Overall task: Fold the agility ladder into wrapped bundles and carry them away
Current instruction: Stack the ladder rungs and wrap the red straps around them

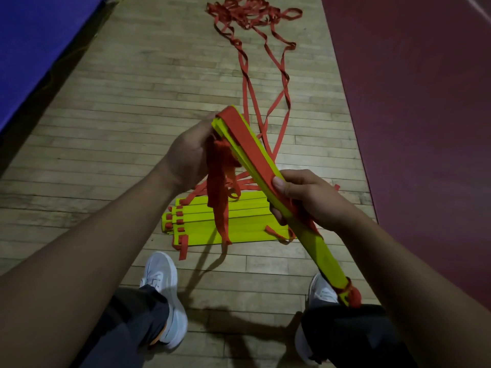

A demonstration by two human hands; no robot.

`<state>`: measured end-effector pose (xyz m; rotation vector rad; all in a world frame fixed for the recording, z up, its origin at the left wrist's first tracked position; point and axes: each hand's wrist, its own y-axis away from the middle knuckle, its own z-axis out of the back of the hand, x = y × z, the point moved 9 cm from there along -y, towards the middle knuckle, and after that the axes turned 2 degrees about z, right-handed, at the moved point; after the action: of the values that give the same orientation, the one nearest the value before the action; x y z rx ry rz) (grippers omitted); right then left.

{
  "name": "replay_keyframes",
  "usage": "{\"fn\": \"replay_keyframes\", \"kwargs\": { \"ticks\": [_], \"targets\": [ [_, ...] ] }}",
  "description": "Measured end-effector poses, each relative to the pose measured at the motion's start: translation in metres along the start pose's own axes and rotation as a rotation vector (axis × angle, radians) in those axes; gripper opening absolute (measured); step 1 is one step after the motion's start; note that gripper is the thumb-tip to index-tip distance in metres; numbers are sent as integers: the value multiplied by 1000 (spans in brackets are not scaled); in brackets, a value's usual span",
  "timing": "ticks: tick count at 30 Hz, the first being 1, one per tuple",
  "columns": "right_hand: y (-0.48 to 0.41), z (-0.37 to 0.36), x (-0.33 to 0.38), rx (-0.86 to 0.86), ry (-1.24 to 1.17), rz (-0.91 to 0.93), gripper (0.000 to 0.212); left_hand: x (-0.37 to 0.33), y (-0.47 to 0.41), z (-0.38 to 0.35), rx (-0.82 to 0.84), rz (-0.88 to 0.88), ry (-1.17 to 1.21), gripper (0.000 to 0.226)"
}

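Head view: right hand (305, 197) is curled tight round the middle of the held bundle (318, 251) of yellow rungs, thumb pressing the red strap (249, 140) flat along its top face. Left hand (190, 152) grips the bundle's far end, fingers wrapped behind it and mostly hidden, loose strap ends hanging below the palm. Floor stack (252, 229) of rungs lies beneath both hands; strap tangle (252, 15) lies well beyond the fingertips.

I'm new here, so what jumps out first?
A bundle of bright yellow flat plastic rungs under an orange strap, gripped mid-frame by the left hand and right hand. Below it, more yellow rungs lie stacked on the wooden floor, and tangled orange webbing trails to the top.
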<state>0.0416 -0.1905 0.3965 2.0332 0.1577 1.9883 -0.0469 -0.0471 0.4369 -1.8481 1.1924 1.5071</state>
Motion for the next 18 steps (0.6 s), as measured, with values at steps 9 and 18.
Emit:
{"fn": "replay_keyframes", "kwargs": {
  "ticks": [9, 18],
  "targets": [
    [-4, 7, 7, -143, 97, 88, 29, -17, 4, -6, -181, -166, -361, 29],
    [-3, -3, 24, -141, 202, 244, 16, -12, -4, -3, -174, -136, -272, 24]
  ]
}}
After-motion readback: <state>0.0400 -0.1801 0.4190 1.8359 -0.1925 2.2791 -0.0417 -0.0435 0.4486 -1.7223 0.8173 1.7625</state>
